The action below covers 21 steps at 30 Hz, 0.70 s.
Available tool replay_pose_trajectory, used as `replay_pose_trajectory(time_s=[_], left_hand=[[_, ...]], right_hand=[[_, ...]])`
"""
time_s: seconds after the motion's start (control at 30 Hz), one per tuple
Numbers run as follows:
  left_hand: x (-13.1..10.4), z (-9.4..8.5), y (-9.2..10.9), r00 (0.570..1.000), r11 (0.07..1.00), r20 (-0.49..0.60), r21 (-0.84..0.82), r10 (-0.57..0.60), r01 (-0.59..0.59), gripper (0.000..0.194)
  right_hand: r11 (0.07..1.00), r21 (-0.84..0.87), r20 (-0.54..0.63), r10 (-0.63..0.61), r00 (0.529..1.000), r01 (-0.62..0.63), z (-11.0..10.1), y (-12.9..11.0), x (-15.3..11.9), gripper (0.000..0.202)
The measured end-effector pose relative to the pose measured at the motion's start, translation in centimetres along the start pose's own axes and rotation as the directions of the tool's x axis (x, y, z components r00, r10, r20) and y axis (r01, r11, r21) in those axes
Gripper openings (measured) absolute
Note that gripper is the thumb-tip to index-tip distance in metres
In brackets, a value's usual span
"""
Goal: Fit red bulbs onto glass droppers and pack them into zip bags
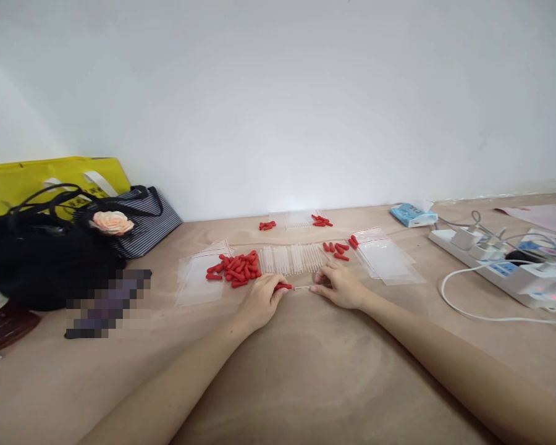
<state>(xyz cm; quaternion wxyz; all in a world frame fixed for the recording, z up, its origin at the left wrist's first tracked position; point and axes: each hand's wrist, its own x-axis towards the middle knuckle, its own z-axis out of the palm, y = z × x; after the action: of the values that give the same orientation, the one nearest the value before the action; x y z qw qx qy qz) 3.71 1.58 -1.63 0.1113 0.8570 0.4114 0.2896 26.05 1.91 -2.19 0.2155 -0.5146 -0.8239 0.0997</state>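
My left hand pinches a red rubber dropper bulb, its open end facing right. In my right hand is a thin clear dropper tube, held between thumb and fingers and lying in line with the bulb. The tube's end is close to the bulb; whether they touch I cannot tell. Just beyond my hands lies a row of clear dropper tubes. A heap of red bulbs is left of the row, and several loose red bulbs lie to its right.
Clear zip bags lie left of the heap, more zip bags at right. Farther back are another bag and small red bulb groups. A power strip with cables and a blue packet stand right; handbags stand left.
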Motion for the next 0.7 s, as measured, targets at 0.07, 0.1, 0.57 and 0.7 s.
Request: replay_pose_trajectory(time_s=[0.07,0.1,0.57,0.7], left_hand=[[-0.1,0.0,0.0,1.0,1.0,0.003,-0.009,-0.015,0.015,0.009],[-0.1,0.0,0.0,1.0,1.0,0.006,-0.012,-0.024,0.024,0.009],[0.0,0.2,-0.5,0.997,0.996,-0.011,0.028,0.079,-0.079,0.017],[0.0,0.0,-0.3,0.998,0.997,-0.012,0.045,0.069,-0.068,0.017]], right_hand=[[0.999,-0.016,0.007,0.036,0.999,-0.036,0.4,-0.3,0.0,0.016],[0.998,-0.032,0.0,0.047,0.999,-0.047,0.6,-0.4,0.0,0.016],[0.993,0.121,-0.14,0.006,0.99,0.011,1.7,-1.4,-0.4,0.011],[0.992,0.112,-0.14,-0.039,0.989,0.055,1.5,-1.7,-0.6,0.012]])
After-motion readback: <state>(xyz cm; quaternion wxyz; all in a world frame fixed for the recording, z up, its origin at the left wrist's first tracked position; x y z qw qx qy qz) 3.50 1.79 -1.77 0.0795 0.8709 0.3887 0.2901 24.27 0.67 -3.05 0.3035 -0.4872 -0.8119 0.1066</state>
